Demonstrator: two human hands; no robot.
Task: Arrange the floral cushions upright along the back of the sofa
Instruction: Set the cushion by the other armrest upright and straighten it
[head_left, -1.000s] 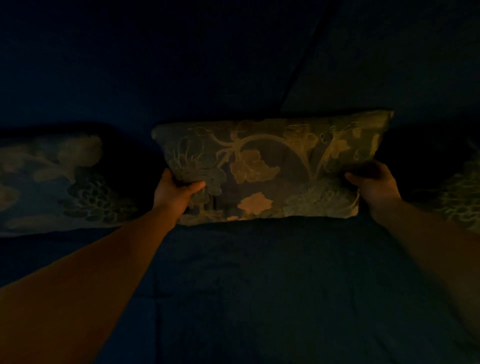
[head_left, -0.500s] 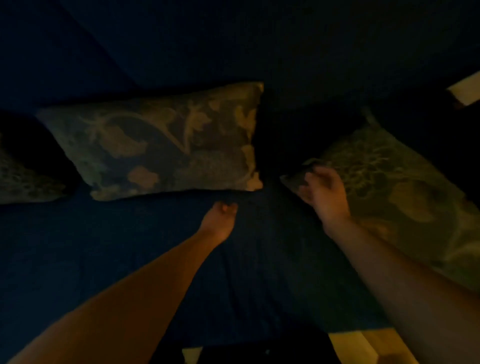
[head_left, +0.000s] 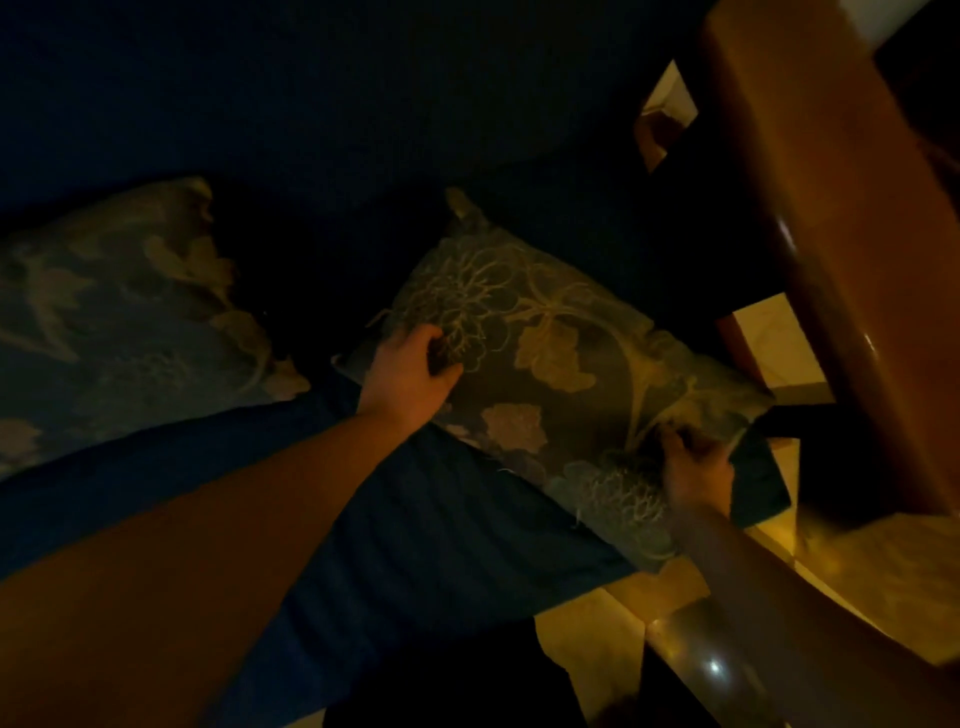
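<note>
The room is dim. A floral cushion (head_left: 561, 374) lies tilted at the right end of the dark blue sofa seat (head_left: 415, 530). My left hand (head_left: 410, 374) grips its left edge, and my right hand (head_left: 696, 467) grips its lower right corner. A second floral cushion (head_left: 119, 317) leans against the sofa back (head_left: 311, 104) at the left, apart from both hands.
A wooden armrest or furniture frame (head_left: 841, 249) rises at the right, close to the held cushion. Pale tiled floor (head_left: 623, 634) shows below the seat's front edge and beyond the sofa's right end.
Both hands left the middle cushion, which now stands against the sofa back. The view swung right, and both hands closed on the right-hand cushion.
</note>
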